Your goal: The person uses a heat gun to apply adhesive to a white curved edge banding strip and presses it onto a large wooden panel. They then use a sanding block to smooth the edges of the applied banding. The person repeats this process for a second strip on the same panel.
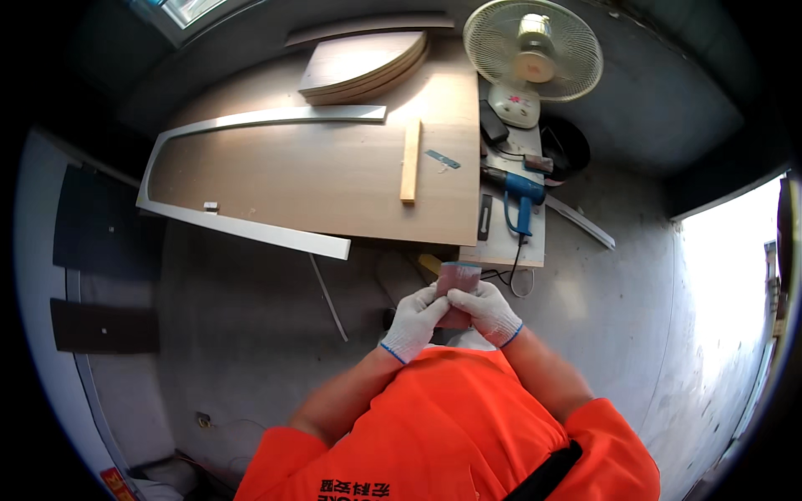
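The white-gloved left hand point(415, 321) and right hand point(490, 312) are gripping a flat, reddish-brown rectangular sheet point(459, 278) just off the brown wooden counter's point(317, 188) near right corner; a blue pistol-shaped heat gun point(524, 190) is lying farther right.

Dark lettering point(355, 487), upside down, on orange shirt point(434, 417) below fingers point(459, 298); red label point(116, 483), far lower left, unreadably small.

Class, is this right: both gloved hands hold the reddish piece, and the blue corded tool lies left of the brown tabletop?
Wrong side: the head view shows the blue corded tool right of the brown tabletop. The left hand and right hand do hold the reddish piece.
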A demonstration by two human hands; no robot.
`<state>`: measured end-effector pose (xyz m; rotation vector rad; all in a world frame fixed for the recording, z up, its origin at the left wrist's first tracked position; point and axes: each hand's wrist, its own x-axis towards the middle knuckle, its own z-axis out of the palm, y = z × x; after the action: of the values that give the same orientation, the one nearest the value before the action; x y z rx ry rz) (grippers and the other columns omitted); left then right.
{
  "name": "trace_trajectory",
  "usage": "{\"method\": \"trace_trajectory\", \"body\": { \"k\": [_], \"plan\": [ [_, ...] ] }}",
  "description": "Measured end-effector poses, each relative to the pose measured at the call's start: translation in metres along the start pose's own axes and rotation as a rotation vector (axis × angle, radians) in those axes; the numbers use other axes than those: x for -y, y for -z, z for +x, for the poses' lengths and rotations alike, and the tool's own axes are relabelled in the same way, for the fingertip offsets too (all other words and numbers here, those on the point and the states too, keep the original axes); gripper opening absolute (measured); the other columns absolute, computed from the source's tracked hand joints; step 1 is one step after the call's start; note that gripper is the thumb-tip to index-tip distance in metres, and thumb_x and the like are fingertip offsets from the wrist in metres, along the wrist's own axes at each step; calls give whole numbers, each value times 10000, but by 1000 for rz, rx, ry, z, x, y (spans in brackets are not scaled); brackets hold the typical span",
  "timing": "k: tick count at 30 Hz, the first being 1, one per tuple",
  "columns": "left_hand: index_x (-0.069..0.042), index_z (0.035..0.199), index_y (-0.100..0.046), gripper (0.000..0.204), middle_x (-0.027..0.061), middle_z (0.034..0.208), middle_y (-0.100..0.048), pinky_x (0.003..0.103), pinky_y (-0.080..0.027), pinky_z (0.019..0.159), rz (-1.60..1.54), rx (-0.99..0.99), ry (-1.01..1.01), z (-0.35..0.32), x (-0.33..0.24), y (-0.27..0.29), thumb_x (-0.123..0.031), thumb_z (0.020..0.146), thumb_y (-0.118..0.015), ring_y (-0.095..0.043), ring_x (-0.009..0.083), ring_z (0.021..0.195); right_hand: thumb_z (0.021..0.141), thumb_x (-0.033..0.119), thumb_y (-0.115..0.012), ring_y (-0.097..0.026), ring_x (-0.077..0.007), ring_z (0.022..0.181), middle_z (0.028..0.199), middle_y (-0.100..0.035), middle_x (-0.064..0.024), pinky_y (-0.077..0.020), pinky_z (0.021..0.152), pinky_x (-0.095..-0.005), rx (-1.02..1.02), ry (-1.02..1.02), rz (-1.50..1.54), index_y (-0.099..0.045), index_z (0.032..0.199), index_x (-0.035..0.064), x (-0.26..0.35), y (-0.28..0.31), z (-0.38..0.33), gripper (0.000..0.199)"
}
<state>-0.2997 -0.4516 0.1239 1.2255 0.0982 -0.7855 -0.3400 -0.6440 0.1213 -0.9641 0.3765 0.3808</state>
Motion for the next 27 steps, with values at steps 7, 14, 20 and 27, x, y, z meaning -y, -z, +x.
{"method": "trace_trajectory", "body": {
  "k": [7, 14, 20, 27],
  "plan": [
    [33, 1339, -715, 279, 106, 1208, -782, 361, -631, 979, -6, -43, -39, -70, 17, 124, -129, 1130, -624, -778, 199, 1068, 1053, 132, -752, -749, -198, 1132, 1277, -777, -80, -608, 1033, -375, 130, -158, 86, -731, 1359, -10, -74, -98, 42, 338],
    [65, 1325, -700, 366, 146, 1160, -795, 332, -629, 933, 78, -46, 114, -112, -23, 271, -230, 1113, -656, -789, 215, 1022, 1042, 66, -708, -772, -302, 1115, 1236, -778, -158, -629, 1027, -476, -106, -128, 59, -695, 1330, -33, -134, -190, 91, 305],
    [5, 1529, -522, 645, 207, 1408, -647, 500, -608, 1005, -247, -491, 115, -10, -51, 401, -420, 1081, -708, -727, 348, 1195, 1016, 100, -742, -771, -234, 957, 1101, -788, -72, -653, 852, -427, -509, 15, -38, -751, 1218, 39, -134, -148, 158, 211],
    [-28, 1402, -607, 376, 179, 1328, -686, 602, -600, 1030, -730, -547, -8, 83, -76, 476, -256, 1112, -682, -729, 362, 1164, 978, 71, -748, -774, -252, 929, 1092, -782, -64, -661, 836, -450, -411, -17, -57, -740, 1256, 26, -153, -164, 238, 282]
  ]
}}
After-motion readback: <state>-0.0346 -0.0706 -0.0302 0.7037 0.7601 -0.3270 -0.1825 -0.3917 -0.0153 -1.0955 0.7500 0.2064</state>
